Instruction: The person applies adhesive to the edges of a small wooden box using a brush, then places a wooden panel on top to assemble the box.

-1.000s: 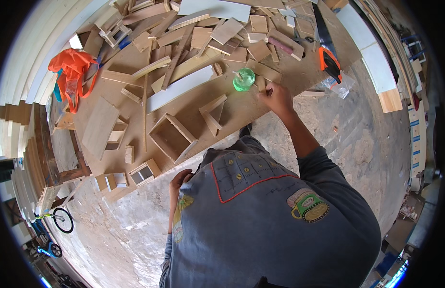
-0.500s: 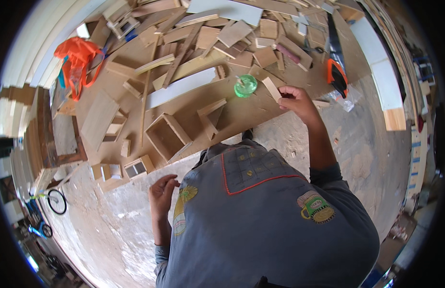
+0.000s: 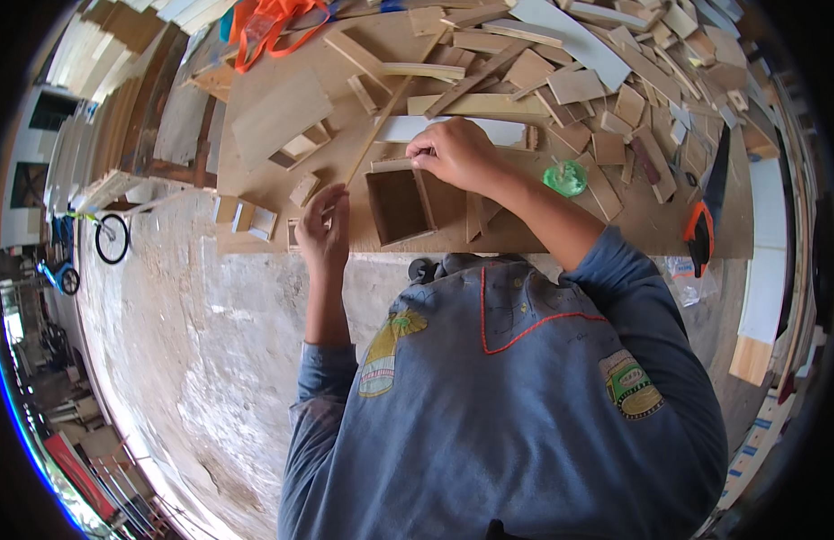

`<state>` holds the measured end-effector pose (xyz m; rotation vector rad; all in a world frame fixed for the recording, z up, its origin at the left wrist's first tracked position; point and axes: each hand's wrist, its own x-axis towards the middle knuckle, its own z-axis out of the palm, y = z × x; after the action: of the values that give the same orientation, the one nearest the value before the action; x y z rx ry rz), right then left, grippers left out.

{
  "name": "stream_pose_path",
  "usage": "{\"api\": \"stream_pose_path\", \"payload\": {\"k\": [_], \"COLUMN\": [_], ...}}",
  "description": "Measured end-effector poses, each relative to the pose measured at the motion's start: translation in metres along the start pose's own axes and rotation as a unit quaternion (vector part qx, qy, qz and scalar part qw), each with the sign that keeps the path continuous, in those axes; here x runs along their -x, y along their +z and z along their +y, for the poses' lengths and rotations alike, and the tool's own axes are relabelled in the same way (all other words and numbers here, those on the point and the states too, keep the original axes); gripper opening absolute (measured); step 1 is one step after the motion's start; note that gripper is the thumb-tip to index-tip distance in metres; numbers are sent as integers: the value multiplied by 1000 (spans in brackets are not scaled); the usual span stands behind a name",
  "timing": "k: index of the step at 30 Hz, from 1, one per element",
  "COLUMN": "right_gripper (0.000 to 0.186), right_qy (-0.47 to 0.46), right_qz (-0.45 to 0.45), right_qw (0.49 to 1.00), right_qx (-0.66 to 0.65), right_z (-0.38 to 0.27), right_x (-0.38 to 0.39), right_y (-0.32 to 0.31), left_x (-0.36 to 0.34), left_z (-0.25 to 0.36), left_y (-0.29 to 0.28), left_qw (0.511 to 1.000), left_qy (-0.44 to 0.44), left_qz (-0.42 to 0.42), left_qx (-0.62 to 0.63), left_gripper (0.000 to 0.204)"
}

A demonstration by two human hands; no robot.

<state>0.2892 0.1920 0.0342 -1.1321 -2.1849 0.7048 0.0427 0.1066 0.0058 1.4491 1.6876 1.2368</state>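
A short wooden strip lies along the far edge of an open wooden box, pinched at its right end by my right hand. To the left of the box, my left hand is raised with its fingers loosely bent and apart, and nothing shows in it. Part of a small wooden frame is hidden behind that hand. A little wood block lies beyond it. Right of the box stands an angled wooden piece, partly covered by my right forearm.
A green dish sits right of my forearm. An orange-handled saw lies at the table's right side. Scrap wood is heaped across the back, and an orange bag lies far left. A long thin stick slants behind the box.
My right hand has carried the wooden strip leftward to the box's far edge. My left hand has risen from beside my body to the box's left. The view has turned left.
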Motion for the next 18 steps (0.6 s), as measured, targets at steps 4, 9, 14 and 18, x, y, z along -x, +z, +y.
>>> {"api": "stream_pose_path", "payload": {"k": [4,9,14,18], "right_gripper": [13,16,16,16], "right_qy": [8,37,42,46], "right_qz": [-26,-56,-51,-46], "right_qw": [1000,997,998,998], "right_qx": [-3,-20,-9,-21], "right_z": [7,20,17,21], "right_x": [-22,-30,-32,-32], "right_y": [16,22,23,27], "left_x": [-18,-30,-37,-42], "left_z": [-19,-19,-17,-22], "left_y": [6,14,20,23], "left_qw": [998,999,997,994], "left_qy": [-25,1,33,35], "left_qz": [-24,-40,-66,-99], "left_qx": [46,16,30,38], "left_gripper": [23,21,22,24]}}
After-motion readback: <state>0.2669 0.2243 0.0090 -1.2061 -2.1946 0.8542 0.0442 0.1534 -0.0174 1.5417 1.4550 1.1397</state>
